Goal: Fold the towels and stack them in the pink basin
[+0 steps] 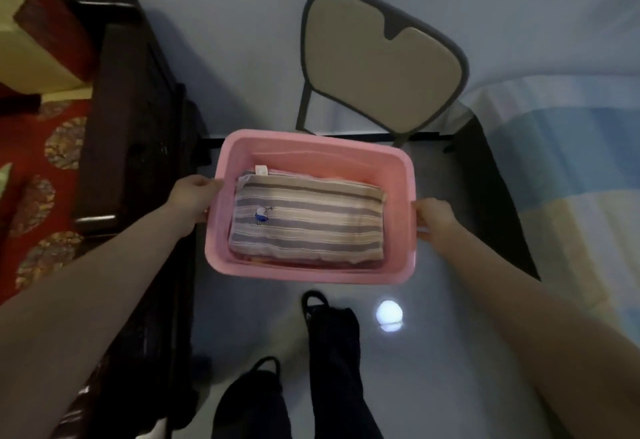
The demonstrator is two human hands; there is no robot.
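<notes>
The left grip [194,198] and right grip [434,218] each clasp a side rim of the pink basin [311,146], near a chair [374,68]; a folded striped towel [308,220] lies uppermost inside.

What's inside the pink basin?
A folded striped towel fills the pink basin. Beneath it peek reddish fabric edges and a white tag; how many towels lie under is covered.

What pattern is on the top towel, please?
Towel: grey and beige stripes, small blue motif; head view.
</notes>
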